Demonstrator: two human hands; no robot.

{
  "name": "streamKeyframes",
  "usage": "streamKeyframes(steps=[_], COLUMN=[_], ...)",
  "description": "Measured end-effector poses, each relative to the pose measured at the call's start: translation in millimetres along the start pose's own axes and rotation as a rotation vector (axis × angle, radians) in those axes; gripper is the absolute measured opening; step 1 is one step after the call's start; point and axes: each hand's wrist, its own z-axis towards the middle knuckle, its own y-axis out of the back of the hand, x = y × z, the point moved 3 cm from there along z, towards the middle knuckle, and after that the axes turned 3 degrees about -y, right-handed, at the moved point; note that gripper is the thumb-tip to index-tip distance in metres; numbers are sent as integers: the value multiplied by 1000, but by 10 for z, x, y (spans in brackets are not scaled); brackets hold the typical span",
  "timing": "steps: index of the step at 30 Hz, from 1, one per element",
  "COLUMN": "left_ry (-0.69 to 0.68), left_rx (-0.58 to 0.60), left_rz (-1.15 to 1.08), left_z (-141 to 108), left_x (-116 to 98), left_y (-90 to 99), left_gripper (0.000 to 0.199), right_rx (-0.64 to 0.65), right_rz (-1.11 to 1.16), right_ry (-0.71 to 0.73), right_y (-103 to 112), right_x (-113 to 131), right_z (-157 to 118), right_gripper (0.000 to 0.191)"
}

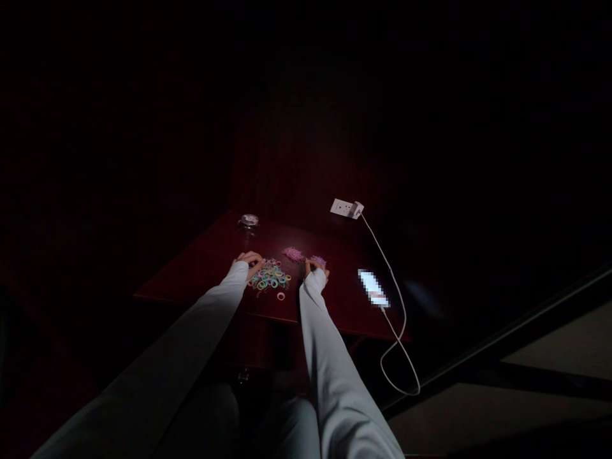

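Note:
A loose pile of multicoloured rings (271,276) lies on the dark red table (201,271), with one pink ring (281,296) apart in front of it. My left hand (250,262) rests at the pile's left edge, its fingers bent; whether they hold anything is too small to tell. Right of the pile, my right hand (315,269) has its fingers bent at a small purple heap (319,260) and partly covers it. What lies between those fingers cannot be made out. A pink heap (292,254) sits between and beyond my hands.
A round clear container (249,221) stands at the back left. On the right lies a lit phone (373,289), its white cable (405,312) looping past the table edge and up to a plug in a wall socket (340,208). The surroundings are very dark.

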Motion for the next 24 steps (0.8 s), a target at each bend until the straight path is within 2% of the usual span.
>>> streamKeyframes(steps=[4,8,16,20,24], left_ry=[9,-7,35,62,103], left_rx=[34,69,27,28,18], left_rz=[-1,-16,-33,-30,-23], left_z=[-2,25,67,66,50], left_x=[-11,12,20,-19,-70], left_y=[2,14,3,26,58], left_gripper=[17,16,22,24,26], right_rx=[-20,-32,-60,-70,-110], right_rz=[-202,-276,-296,-275,-211], right_ry=[-70,-84,-81,-86,-107], right_y=[240,386,392,398,419], right_x=[-12,-22,-59,-60,-77], right_z=[156,295,412,395,331], right_gripper=[26,29,24,21,26])
